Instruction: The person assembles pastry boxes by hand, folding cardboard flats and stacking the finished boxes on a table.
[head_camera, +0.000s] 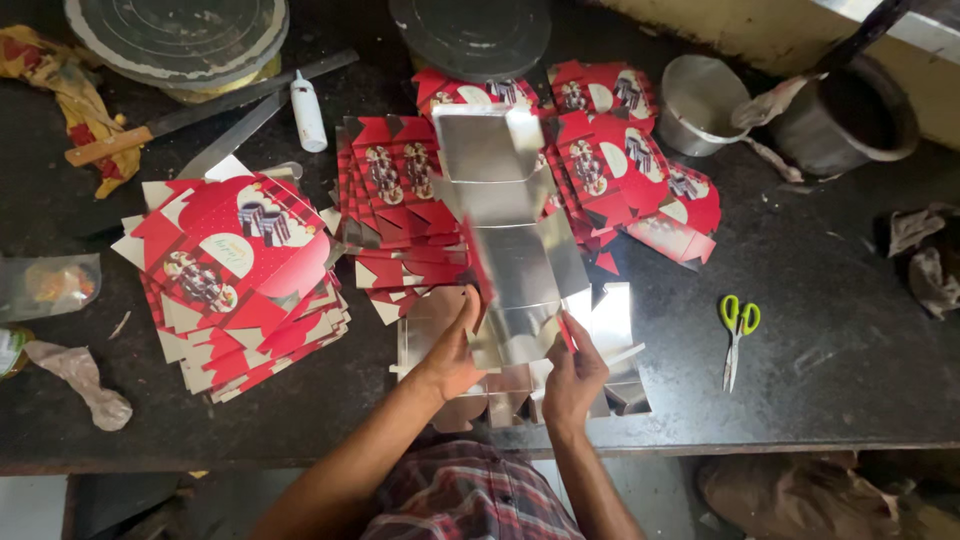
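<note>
Seen from above, a person stands at a dark worktop (830, 300) and holds a flat, unfolded box blank (512, 235) with its silver side up. The left hand (455, 350) pinches the blank's lower left edge in a closed grip; the right hand (575, 372) grips the lower right edge, fingers folded on the card. The blank tilts up from the hands toward the far side of the worktop. Under it lies a small heap of silver blanks (615, 350). A tall stack of red printed blanks (235, 275) sits to the left, with more red blanks (620, 150) fanned behind. Green-handled scissors (738, 335) lie well apart on the right, near a steel bowl (698, 102).
</note>
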